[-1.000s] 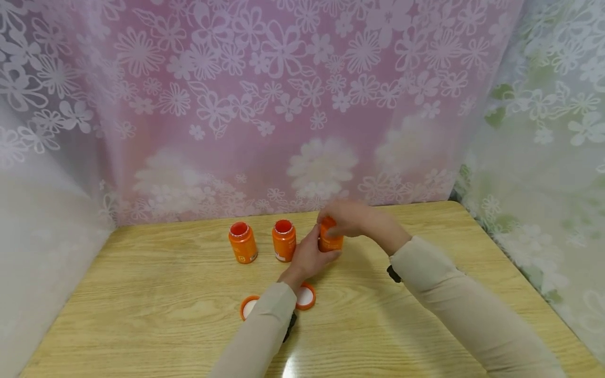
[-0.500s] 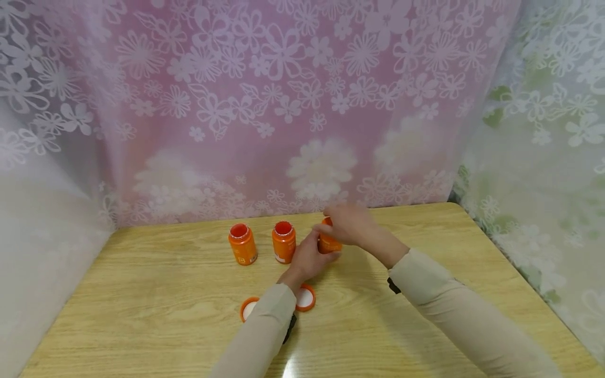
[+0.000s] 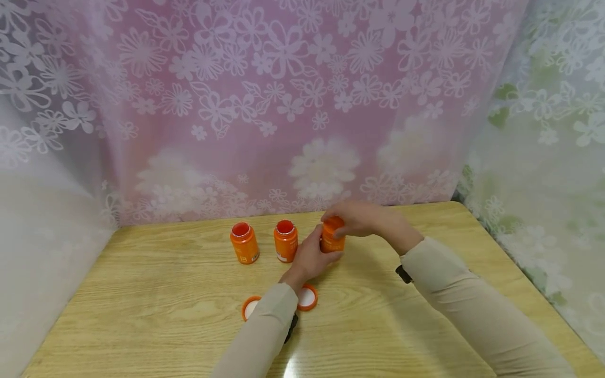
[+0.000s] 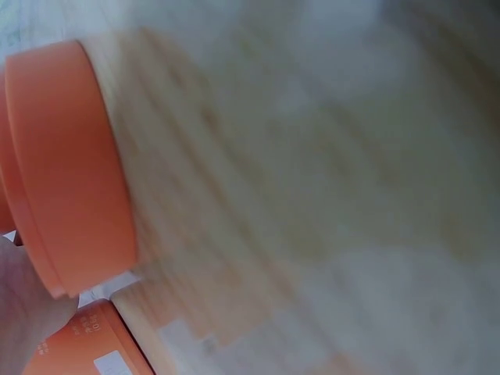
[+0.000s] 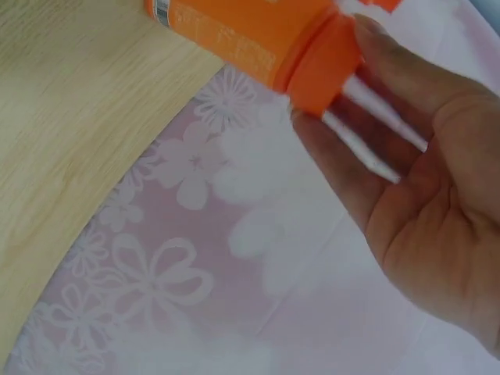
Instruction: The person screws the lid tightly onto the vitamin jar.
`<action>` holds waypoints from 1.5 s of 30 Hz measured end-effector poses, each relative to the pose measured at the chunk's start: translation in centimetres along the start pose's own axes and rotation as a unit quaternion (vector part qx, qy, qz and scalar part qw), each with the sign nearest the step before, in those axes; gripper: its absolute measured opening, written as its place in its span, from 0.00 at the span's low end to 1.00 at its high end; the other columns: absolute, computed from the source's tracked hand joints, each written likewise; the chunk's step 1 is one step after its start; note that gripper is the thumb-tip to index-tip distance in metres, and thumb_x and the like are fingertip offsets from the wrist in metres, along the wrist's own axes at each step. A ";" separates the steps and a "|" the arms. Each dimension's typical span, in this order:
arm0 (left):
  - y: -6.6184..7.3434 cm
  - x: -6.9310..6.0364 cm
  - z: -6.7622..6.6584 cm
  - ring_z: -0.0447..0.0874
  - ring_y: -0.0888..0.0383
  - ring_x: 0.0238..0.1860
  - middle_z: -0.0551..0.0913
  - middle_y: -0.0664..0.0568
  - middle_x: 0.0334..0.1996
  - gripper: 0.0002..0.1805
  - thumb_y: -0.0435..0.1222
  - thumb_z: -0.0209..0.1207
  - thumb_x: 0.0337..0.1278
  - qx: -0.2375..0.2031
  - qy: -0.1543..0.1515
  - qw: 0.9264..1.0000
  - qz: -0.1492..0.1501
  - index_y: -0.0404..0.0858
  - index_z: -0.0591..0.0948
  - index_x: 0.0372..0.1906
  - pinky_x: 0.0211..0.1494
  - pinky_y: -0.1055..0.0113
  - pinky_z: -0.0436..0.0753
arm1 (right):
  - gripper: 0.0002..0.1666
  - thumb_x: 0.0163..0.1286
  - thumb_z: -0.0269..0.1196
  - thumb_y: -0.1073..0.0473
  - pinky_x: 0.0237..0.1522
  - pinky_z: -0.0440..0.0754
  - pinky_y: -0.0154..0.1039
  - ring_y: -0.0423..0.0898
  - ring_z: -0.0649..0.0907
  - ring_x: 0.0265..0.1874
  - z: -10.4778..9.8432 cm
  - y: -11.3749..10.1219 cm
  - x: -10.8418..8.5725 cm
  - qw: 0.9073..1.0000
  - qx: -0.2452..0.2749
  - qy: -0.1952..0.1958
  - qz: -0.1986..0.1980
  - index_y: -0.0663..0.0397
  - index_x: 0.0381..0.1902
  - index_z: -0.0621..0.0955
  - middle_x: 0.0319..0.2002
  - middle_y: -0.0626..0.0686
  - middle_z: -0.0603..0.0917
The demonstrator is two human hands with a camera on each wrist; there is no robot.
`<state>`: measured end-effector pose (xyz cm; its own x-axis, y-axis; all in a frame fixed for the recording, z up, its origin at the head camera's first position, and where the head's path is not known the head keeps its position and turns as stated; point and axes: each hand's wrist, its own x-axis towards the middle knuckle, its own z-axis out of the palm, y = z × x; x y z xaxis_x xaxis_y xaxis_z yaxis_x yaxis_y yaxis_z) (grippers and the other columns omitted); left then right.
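Head view: left hand (image 3: 311, 259), grip closed round orange bottle (image 3: 333, 244), upright near desk's (image 3: 156, 299) back; right hand (image 3: 358, 218) on its cap (image 3: 334, 222). Two uncapped bottles (image 3: 244, 247) stand leftward, loose caps (image 3: 307, 298) nearer. Left wrist: orange rounded piece (image 4: 74, 172) near hand. Right wrist: grip pinching cap.

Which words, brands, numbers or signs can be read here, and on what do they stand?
No text reads for certain.
Left bottle: pale letter-like mark, too small to read.
Middle bottle: pale print, too small.
Right bottle: pale print, too small; blurred in the right wrist view.
Lower bottle, left wrist view: small print, too blurred.
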<state>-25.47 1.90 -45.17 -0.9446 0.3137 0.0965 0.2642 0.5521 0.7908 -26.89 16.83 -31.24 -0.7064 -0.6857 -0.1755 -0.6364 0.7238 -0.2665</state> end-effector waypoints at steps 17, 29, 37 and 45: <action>0.2 -0.1 0.0 0.77 0.55 0.53 0.77 0.53 0.56 0.35 0.47 0.67 0.54 0.009 0.008 1.000 -0.007 0.46 0.65 0.64 0.61 0.59 0.72 | 0.12 0.65 0.64 0.56 0.31 0.76 0.41 0.47 0.75 0.27 1.8 -2.8 0.2 0.987 -0.076 0.090 0.111 0.58 0.37 0.77 0.29 0.51 0.75; 0.6 -0.2 0.3 0.77 0.53 0.51 0.77 0.52 0.54 0.34 0.47 0.67 0.53 0.025 0.020 0.999 -0.005 0.44 0.67 0.62 0.61 0.59 0.72 | 0.19 0.66 0.63 0.53 0.43 0.79 0.50 0.57 0.78 0.36 3.6 -4.6 0.4 0.961 -0.098 0.148 0.212 0.65 0.43 0.76 0.35 0.61 0.77; 0.5 -0.2 0.0 0.76 0.54 0.55 0.76 0.52 0.57 0.35 0.48 0.67 0.53 0.021 0.013 1.000 -0.003 0.45 0.66 0.64 0.61 0.58 0.72 | 0.27 0.67 0.63 0.51 0.45 0.79 0.50 0.57 0.80 0.43 3.3 -3.1 -0.2 0.976 -0.049 0.137 0.161 0.63 0.57 0.76 0.48 0.62 0.79; 0.2 0.0 0.2 0.77 0.55 0.51 0.77 0.53 0.54 0.34 0.48 0.67 0.54 0.025 0.012 1.000 0.005 0.44 0.66 0.62 0.59 0.59 0.74 | 0.25 0.66 0.65 0.57 0.54 0.75 0.52 0.57 0.77 0.52 1.9 -1.1 -0.7 0.996 -0.027 0.077 0.030 0.62 0.58 0.76 0.56 0.60 0.76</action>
<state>-25.34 2.16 -45.12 -0.9458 0.3021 0.1189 0.2828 0.5871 0.7585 -25.13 16.41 -32.62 -0.7802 -0.6243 -0.0403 -0.6044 0.7688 -0.2088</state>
